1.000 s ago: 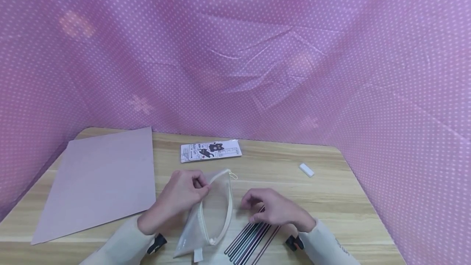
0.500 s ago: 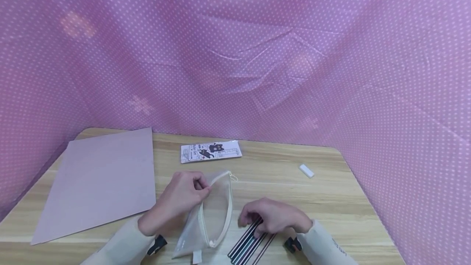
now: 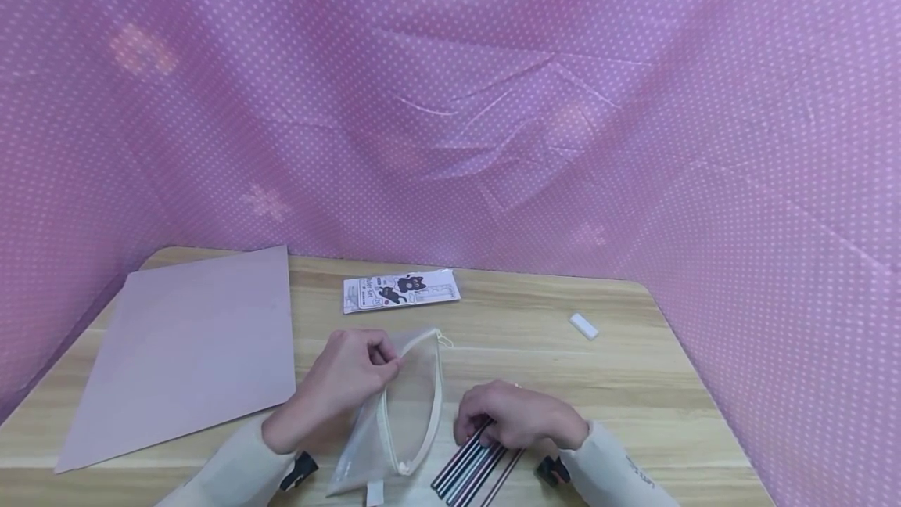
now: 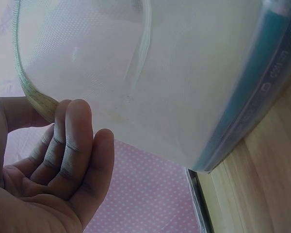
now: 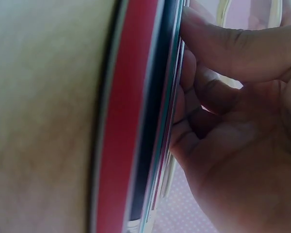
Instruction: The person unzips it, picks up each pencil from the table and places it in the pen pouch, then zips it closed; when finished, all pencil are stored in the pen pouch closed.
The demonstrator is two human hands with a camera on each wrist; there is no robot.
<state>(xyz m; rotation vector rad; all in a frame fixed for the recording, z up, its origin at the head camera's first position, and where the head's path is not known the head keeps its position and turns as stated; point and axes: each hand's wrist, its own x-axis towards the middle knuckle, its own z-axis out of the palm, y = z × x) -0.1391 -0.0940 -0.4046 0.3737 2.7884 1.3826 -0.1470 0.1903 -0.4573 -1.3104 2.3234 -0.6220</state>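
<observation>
My left hand [image 3: 352, 370] pinches the zipped edge of a see-through mesh pouch [image 3: 362, 444] between thumb and fingers. The pouch's mouth gapes toward the right. In the left wrist view, a teal item [image 4: 242, 92] with lettering shows through the mesh along its bottom. Just right of the pouch, several slim pencils [image 3: 468, 476] in dark, red and teal colours lie side by side on the table. My right hand [image 3: 517, 415] grips their far ends from above, its fingers curled. Close up in the right wrist view, the thumb presses against the row of pencils [image 5: 123, 116].
A large pale mauve board [image 3: 190, 350] covers the table's left side. Behind the pouch lies a packaged ruler set [image 3: 401, 290] with black cat pictures. A small white eraser [image 3: 583, 326] is at the right. Pink dotted cloth [image 3: 450, 116] hangs around the wooden table [image 3: 633, 397].
My right hand has come slightly nearer and closed round the pencils, whose row is bunched a little tighter. The left hand keeps its hold on the pouch.
</observation>
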